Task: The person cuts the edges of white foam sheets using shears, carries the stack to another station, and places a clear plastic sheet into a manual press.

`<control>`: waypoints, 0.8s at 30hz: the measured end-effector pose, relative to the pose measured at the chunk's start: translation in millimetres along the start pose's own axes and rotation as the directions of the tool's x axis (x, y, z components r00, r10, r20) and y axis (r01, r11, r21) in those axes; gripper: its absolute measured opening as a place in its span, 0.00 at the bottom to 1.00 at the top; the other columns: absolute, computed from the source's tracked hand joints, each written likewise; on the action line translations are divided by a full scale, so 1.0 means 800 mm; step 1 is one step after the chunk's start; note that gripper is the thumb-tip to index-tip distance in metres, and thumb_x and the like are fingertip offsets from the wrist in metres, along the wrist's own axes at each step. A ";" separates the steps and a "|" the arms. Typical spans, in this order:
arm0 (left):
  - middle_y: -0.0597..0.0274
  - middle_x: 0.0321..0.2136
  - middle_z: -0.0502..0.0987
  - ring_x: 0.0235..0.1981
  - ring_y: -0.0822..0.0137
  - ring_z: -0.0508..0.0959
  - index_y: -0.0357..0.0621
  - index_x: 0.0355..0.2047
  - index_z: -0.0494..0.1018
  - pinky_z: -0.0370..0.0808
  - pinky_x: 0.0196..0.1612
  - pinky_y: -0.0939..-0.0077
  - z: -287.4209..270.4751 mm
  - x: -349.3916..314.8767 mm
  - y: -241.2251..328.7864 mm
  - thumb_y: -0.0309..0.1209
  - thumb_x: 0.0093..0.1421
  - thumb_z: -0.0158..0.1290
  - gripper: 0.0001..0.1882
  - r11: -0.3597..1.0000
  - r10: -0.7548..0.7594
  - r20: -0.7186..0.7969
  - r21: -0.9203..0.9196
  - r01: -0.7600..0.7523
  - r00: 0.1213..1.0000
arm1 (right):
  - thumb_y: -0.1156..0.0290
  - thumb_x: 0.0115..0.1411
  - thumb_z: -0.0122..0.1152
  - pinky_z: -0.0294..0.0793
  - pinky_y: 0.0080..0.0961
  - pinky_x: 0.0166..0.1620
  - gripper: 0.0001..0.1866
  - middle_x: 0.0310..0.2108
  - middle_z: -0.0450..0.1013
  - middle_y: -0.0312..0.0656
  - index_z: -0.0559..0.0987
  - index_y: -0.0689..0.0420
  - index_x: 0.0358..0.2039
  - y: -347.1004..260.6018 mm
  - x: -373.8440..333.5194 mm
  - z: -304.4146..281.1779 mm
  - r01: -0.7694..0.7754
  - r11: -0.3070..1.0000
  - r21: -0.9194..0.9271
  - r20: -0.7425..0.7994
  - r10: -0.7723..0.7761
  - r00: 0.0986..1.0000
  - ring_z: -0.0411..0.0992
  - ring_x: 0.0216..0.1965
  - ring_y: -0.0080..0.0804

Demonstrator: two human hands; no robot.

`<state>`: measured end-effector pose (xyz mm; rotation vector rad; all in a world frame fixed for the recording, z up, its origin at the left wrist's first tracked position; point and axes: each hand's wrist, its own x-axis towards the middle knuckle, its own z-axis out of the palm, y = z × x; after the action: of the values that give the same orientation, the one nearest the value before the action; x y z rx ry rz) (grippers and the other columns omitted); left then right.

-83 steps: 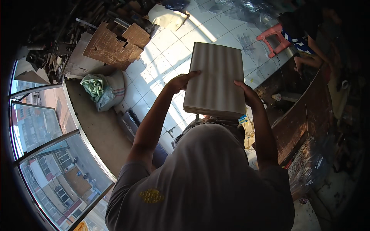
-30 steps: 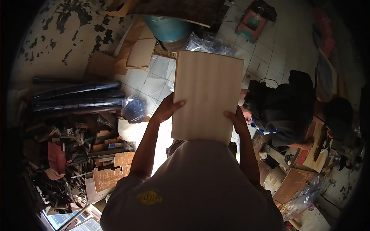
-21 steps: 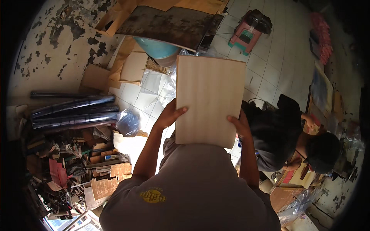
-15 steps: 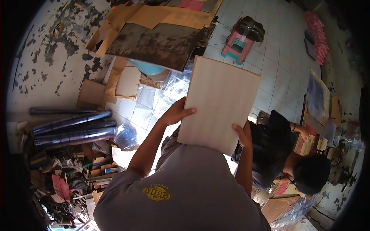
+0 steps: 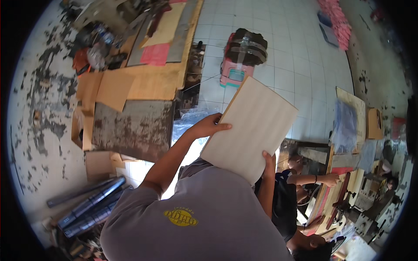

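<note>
Holding the pale sheets (image 5: pixel 250 132), the left hand (image 5: pixel 208 127) grasps their left edge, the right hand (image 5: pixel 269 165) their right edge; beyond them stands a pink stool (image 5: pixel 225 72).

Upper left, a wooden table (image 5: pixel 167 78) carries a grey board (image 5: pixel 186 30), with a red sheet (image 5: pixel 155 55) and a yellow sheet (image 5: pixel 167 30) on it, and some cardboard (image 5: pixel 114 89). The white-tiled floor (image 5: pixel 300 74) holds a pink stool (image 5: pixel 236 71), a dark taped pad (image 5: pixel 250 48) on its seat.

Soft daylight, black fisheye corners
</note>
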<state>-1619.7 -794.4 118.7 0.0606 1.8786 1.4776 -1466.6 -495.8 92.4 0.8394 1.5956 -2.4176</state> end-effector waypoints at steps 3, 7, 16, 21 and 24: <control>0.42 0.56 0.76 0.55 0.56 0.78 0.28 0.64 0.66 0.72 0.60 0.65 -0.023 0.085 0.061 0.55 0.60 0.63 0.46 0.997 -0.075 0.082 0.022 0.073 0.994 | 0.56 0.55 0.67 0.74 0.39 0.54 0.44 0.55 0.71 0.53 0.62 0.66 0.66 -0.038 0.059 0.022 0.014 0.998 0.064 -0.095 -0.008 0.995 0.73 0.53 0.45; 0.46 0.53 0.78 0.52 0.60 0.79 0.28 0.62 0.68 0.73 0.57 0.67 -0.051 0.199 0.126 0.58 0.64 0.56 0.43 0.997 -0.064 0.106 0.058 0.058 0.992 | 0.56 0.57 0.68 0.75 0.37 0.56 0.45 0.57 0.69 0.53 0.60 0.67 0.67 -0.099 0.146 0.028 0.024 0.990 0.142 -0.091 -0.011 0.996 0.72 0.55 0.44; 0.56 0.54 0.79 0.47 0.63 0.82 0.44 0.63 0.69 0.75 0.52 0.68 -0.124 0.475 0.182 0.61 0.71 0.41 0.36 0.959 0.046 0.191 -0.285 0.011 0.980 | 0.51 0.57 0.65 0.77 0.37 0.52 0.40 0.51 0.74 0.51 0.67 0.66 0.63 -0.193 0.341 -0.038 0.151 0.944 0.293 -0.253 -0.076 0.965 0.76 0.49 0.44; 0.57 0.45 0.82 0.41 0.64 0.83 0.45 0.58 0.72 0.78 0.43 0.63 -0.240 0.584 -0.135 0.45 0.72 0.50 0.22 0.913 -0.246 -0.518 -0.408 0.015 0.819 | 0.50 0.57 0.65 0.78 0.40 0.52 0.43 0.53 0.72 0.55 0.64 0.65 0.65 -0.318 0.478 -0.113 0.106 0.965 0.240 -0.217 -0.053 0.975 0.75 0.52 0.46; 0.48 0.41 0.80 0.40 0.54 0.82 0.43 0.59 0.70 0.79 0.38 0.49 -0.199 0.523 -0.234 0.55 0.67 0.52 0.31 0.674 -0.739 -0.404 -0.449 0.587 0.539 | 0.46 0.56 0.64 0.77 0.43 0.54 0.45 0.56 0.70 0.55 0.64 0.64 0.66 -0.400 0.521 -0.139 0.016 0.963 0.269 -0.367 0.087 0.926 0.73 0.54 0.49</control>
<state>-1942.1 -797.6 -243.8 -1.2413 1.7654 1.2072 -1899.9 -178.6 106.5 1.4436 1.3500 -2.6011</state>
